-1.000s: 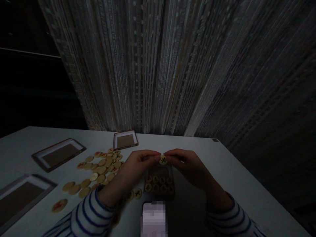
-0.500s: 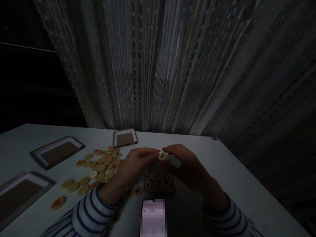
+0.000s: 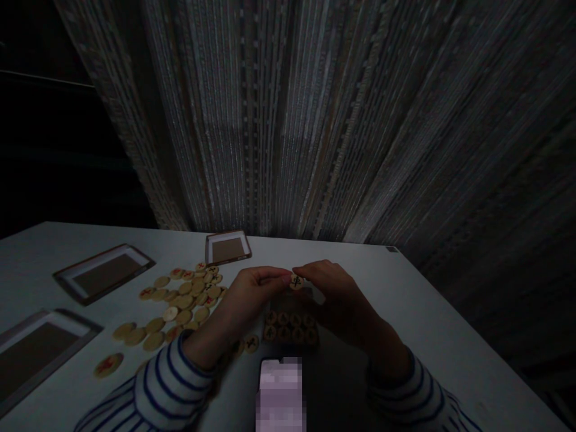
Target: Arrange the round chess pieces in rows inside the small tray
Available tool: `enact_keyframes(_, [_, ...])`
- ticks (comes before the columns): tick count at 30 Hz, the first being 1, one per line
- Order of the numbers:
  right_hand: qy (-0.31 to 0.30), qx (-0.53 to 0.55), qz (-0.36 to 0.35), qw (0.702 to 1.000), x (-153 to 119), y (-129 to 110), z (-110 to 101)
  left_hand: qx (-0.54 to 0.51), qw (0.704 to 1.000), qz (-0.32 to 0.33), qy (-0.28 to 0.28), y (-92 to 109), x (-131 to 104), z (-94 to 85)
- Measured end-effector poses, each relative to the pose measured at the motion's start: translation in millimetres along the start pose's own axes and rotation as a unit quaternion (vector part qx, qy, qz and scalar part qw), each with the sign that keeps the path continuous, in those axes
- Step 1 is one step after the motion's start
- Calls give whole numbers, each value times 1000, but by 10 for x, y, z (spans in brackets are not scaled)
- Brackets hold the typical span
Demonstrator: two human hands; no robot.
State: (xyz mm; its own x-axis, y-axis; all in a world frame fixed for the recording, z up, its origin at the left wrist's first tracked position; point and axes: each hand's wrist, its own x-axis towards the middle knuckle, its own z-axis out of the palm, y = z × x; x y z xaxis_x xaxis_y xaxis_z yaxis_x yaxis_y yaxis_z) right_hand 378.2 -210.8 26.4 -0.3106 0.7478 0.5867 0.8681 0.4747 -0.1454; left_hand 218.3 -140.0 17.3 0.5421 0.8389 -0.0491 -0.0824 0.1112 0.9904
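Observation:
A round Chinese chess piece (image 3: pixel 296 282) with a dark character is held up above the table, its face turned toward me. My left hand (image 3: pixel 252 297) pinches its left edge between thumb and fingertips. From the other side, my right hand (image 3: pixel 335 297) reaches in with curled fingers, its fingertips at the piece's top and right edge. Below the hands sits a box (image 3: pixel 290 343) with rows of pieces in it, dark characters upward; its far part is in shadow and partly hidden. Many loose pieces (image 3: pixel 184 302) are spread to the left, some behind my left forearm.
Three shallow, brown-edged trays or lids stand on the white table: one at the back (image 3: pixel 228 247), one at the left (image 3: pixel 105 273), one at the near left (image 3: pixel 42 354). A lit phone (image 3: pixel 279 390) lies in front of me. A string curtain (image 3: pixel 288 120) hangs behind the table.
My right fingers have come in to the top edge of the piece, which has turned slightly in my grip. The view has shifted a little.

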Motion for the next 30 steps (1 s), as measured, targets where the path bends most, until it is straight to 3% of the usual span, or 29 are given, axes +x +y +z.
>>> enact_keyframes(7, [-2, -11, 6, 1000, -7, 28, 22, 21, 1000, 18, 0, 9, -9, -7])
enact_keyframes(13, [-19, -22, 19, 999, -35, 99, 60, 72, 996, 25, 54, 58, 14, -25])
enact_keyframes(18, [-36, -31, 32, 998, -45, 122, 63, 146, 986, 68, 29, 16, 22, -67])
enact_keyframes(21, [-52, -41, 41, 997, -42, 113, 59, 215, 973, 83, 2, -24, 26, -108])
enact_keyframes(26, [-93, -57, 59, 992, -49, 99, 45, 351, 928, 126, 6, -39, 26, -171])
enact_keyframes(30, [-136, -68, 89, 984, -40, 111, -16, 398, 907, 135, 0, -13, 14, -204])
